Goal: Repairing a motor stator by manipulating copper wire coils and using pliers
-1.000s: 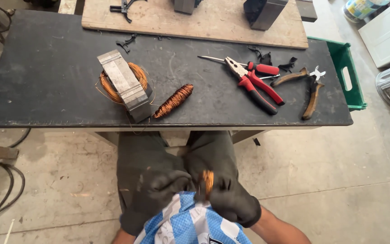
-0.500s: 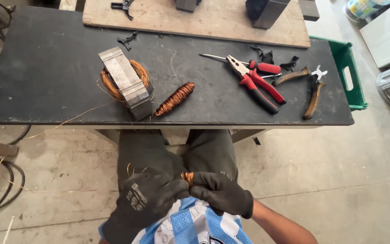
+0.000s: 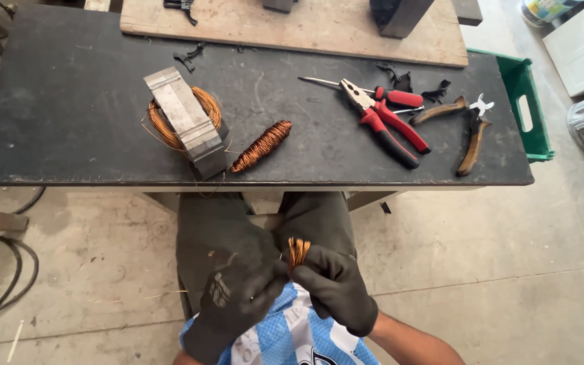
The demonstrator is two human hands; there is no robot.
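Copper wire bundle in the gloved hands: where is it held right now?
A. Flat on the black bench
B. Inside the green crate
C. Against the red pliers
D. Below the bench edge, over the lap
D: the copper wire bundle sits pinched between the left hand and right hand, below the black bench edge.

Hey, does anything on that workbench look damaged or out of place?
Yes: the metal core near the front edge has its copper winding bulging out with loose strands. Both gloved hands, left hand and right hand, grip another copper bundle.

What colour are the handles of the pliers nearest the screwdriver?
Red with black ends, on the pliers beside the screwdriver; clear in the head view.
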